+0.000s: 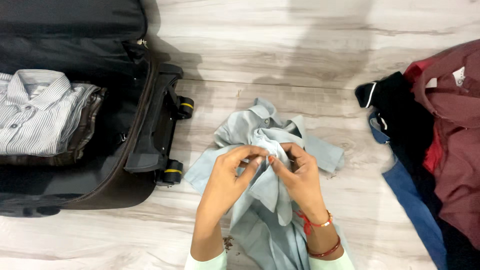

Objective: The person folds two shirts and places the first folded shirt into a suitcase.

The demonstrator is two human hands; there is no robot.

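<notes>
Left hand [231, 172] and right hand [296, 174] raised over a pale wooden floor [310, 45], fingertips meeting at the middle of a crumpled light grey-blue shirt [270, 200]. Left fingers [250, 151] curled and pressed together, thumb against forefinger, pinching a fold of the cloth near its front edge. Right fingers [280, 165] bent the same way, thumb and forefinger nipping the same fold just beside the left fingertips (whether a button sits between them, too small to tell). Shirt collar [262, 112] lying just beyond the fingertips, the sleeves spread out to either side of the fingers, the rest of the cloth hanging below the palms and draped toward the wrists. Red thread and a dark red bangle [324, 250] on the right wrist, a pale green cuff at each forearm.

Well off to the left of the fingers, an open dark suitcase [150, 145] with yellow-ringed wheels, holding a folded striped white shirt [37, 112] on top of a brownish folded garment. Well off to the right of the fingers, a loose heap of clothes [440, 150]: maroon, black, blue, some red.
</notes>
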